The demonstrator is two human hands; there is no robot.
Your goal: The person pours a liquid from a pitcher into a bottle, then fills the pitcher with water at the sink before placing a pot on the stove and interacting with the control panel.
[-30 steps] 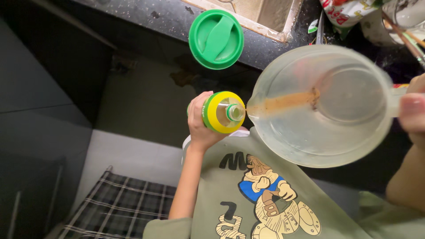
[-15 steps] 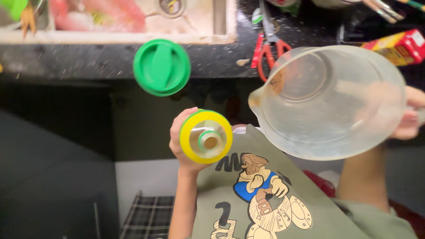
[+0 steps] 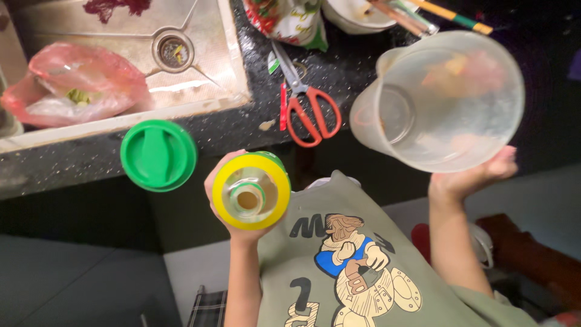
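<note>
Two hands (image 3: 236, 200), bottle (image 3: 251, 191) and jug (image 3: 439, 100), off counter edge (image 3: 242, 130)

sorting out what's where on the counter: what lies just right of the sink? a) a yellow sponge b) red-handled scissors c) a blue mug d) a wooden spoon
b: the red-handled scissors lie on the dark counter just right of the sink, beyond the bottle in the left hand.
</note>
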